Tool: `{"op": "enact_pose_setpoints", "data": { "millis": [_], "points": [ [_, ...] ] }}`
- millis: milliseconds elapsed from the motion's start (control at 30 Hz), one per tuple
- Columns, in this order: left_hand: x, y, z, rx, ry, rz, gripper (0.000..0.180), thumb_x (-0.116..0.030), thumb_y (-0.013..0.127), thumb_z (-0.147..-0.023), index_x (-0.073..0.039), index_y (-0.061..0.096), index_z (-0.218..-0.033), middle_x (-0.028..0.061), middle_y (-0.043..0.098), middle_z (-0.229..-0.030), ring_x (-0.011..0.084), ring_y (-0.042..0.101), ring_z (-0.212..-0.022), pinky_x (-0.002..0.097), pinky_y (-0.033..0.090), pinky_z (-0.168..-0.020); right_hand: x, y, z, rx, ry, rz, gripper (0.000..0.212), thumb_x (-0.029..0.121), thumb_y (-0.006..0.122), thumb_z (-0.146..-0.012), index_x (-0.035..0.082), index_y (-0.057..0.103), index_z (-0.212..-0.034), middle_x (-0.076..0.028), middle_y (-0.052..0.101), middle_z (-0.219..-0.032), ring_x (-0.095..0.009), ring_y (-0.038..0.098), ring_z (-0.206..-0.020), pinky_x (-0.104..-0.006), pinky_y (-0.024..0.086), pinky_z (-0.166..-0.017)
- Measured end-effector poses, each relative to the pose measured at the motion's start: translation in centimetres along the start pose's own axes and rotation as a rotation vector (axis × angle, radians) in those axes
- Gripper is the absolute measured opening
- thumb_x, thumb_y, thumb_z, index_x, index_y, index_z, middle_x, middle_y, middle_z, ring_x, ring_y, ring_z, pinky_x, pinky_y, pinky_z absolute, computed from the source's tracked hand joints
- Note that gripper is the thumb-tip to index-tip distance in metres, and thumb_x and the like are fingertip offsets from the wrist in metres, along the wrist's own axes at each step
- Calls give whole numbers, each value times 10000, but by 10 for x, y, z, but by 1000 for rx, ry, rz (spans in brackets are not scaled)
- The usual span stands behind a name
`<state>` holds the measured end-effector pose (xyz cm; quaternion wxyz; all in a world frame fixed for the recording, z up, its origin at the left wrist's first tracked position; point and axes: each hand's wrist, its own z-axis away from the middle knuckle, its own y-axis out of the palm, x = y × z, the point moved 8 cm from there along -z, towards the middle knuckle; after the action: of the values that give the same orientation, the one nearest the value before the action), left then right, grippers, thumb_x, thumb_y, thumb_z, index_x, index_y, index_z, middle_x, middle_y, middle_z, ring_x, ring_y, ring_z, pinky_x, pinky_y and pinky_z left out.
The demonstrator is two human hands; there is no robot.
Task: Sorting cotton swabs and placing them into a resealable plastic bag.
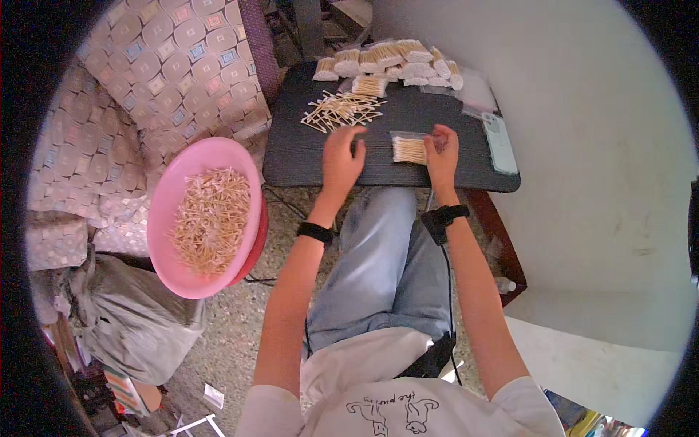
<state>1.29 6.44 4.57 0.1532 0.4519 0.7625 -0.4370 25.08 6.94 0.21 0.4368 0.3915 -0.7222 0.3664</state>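
Speckled floor (233, 342) lies under a black tabletop (291, 164), near whose front edge the right hand (443, 159) has its grip clamped on the right end of a clear packet of cotton swabs (408, 150). To its left hovers the left hand (339, 166), thumb and fingers apart. Farther back, loose swabs (338, 111) lie heaped toward the left edge, and filled packets (397, 57) are piled along the far edge.

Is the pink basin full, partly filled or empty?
Partly filled: a heap of cotton swabs lies in the pink basin, whose bare inside shows around them.
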Motion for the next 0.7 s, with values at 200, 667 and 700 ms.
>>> {"op": "enact_pose_setpoints", "data": {
  "millis": [200,667,700],
  "points": [
    [38,-33,11,2,-76,-457,546,-252,580,-826,-60,379,-1296,175,356,-1343,332,257,-1302,479,217,-1055,66,-14,15,-182,-359,386,377,48,622,-725,38,502,-1082,-132,504,-1015,-308,452,-1007,-397,356,-901],
    [57,-37,12,-93,-280,-572,592,-152,481,-835,130,245,-1299,278,313,-1348,363,289,-1283,418,229,-1073,115,199,3,844,-785,784,789,217,747,-645,62,352,-1310,-200,350,-1352,-391,335,-1242,-464,274,-1038],
    [56,-38,12,-88,-290,-575,590,-140,482,-831,130,244,-1299,280,317,-1344,365,295,-1279,420,233,-1072,111,209,1,841,-789,812,805,229,750,-642,69,345,-1318,-199,340,-1362,-393,325,-1250,-468,272,-1040]
  ]
}}
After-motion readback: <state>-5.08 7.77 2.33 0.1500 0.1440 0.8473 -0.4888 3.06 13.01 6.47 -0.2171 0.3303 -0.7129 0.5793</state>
